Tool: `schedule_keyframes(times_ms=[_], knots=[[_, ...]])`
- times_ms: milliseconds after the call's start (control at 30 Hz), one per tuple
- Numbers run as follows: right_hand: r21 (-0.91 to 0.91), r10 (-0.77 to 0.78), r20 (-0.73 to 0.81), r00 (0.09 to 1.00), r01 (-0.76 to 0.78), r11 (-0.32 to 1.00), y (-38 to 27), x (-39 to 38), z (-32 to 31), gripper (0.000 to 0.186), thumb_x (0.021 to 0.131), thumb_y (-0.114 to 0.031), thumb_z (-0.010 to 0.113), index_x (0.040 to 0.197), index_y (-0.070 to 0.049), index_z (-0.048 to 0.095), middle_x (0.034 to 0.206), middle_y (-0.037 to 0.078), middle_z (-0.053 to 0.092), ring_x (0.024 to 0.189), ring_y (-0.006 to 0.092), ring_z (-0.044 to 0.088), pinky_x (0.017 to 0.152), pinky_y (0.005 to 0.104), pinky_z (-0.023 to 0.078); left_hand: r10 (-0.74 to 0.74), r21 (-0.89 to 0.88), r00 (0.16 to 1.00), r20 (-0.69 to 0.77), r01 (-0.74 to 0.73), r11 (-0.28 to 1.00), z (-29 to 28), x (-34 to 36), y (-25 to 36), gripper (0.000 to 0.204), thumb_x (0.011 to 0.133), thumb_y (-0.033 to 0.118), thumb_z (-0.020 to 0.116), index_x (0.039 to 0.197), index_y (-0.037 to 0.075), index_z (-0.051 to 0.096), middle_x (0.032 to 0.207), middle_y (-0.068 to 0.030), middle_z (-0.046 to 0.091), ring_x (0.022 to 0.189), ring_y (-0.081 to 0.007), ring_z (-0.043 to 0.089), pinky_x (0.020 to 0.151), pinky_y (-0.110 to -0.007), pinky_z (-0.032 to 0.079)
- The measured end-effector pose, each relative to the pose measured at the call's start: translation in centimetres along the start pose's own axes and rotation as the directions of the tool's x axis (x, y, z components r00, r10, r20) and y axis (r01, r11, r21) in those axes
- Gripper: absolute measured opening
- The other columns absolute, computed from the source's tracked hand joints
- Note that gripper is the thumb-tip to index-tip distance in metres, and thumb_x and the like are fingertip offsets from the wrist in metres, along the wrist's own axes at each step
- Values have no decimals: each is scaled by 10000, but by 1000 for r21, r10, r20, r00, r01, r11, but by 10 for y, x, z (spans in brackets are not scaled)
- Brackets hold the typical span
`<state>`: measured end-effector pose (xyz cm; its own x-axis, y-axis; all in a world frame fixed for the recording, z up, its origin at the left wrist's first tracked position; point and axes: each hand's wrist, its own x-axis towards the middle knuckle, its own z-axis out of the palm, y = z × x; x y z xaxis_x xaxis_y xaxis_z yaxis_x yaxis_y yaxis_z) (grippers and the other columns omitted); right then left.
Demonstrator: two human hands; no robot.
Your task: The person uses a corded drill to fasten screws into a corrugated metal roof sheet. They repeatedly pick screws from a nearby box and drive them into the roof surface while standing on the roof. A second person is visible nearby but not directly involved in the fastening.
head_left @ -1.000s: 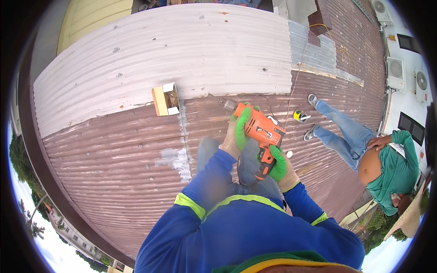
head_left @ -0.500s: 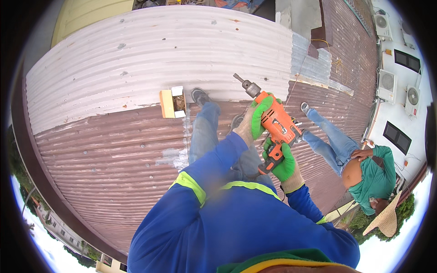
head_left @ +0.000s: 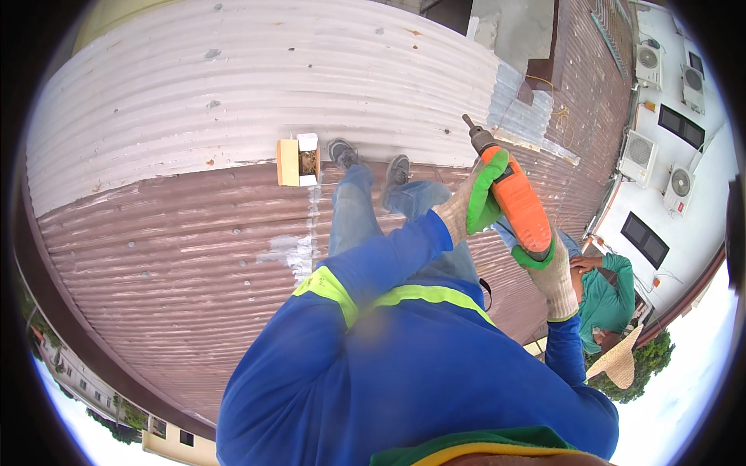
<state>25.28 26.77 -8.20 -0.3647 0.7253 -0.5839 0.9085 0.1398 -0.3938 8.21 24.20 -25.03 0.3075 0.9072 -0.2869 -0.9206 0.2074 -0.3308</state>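
An orange power drill (head_left: 522, 203) is held up over my right side, its dark chuck and bit (head_left: 478, 132) pointing away toward the upper left. My left hand (head_left: 483, 194), in a green-palmed knit glove, wraps round the drill's front part just behind the chuck. Gloved the same way, my right hand (head_left: 548, 268) grips the rear end, where the handle is mostly hidden behind the hand and the body. The bit touches nothing.
I stand on a sloping corrugated roof, painted brown (head_left: 179, 241) near me and whitish (head_left: 256, 85) beyond. An open carton (head_left: 288, 163) of small brownish pieces sits left of my shoes (head_left: 342, 153). Close at right is a co-worker in green (head_left: 610, 291) with a straw hat (head_left: 619, 361).
Both hands have carried the drill to the right and turned it, so its side and handle no longer show. My view has shifted, and the co-worker is now partly hidden behind the drill and my arm.
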Motion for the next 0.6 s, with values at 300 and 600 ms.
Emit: schedule_keyframes(times_ms=[300, 600], knots=[[-32, -176, 343, 923, 198, 980, 42, 204, 192, 1039, 831, -300, 878, 1683, -131, 309, 1395, 246, 673, 1249, 433, 675, 1030, 512, 558, 241, -97, 836, -493, -328, 940, -224, 17, 120, 401, 1000, 498, 749, 1048, 111, 657, 979, -108, 710, 932, -296, 710, 857, -501, 625], [-159, -15, 419, 908, 90, 983, 141, 391, 373, 936, 875, -291, 812, 1678, -195, 339, 1329, 245, 698, 1190, 436, 686, 1003, 509, 564, 255, -133, 758, -601, -409, 903, -465, 110, 207, 401, 975, 475, 779, 1089, 109, 662, 1000, -113, 714, 937, -312, 718, 841, -494, 639]])
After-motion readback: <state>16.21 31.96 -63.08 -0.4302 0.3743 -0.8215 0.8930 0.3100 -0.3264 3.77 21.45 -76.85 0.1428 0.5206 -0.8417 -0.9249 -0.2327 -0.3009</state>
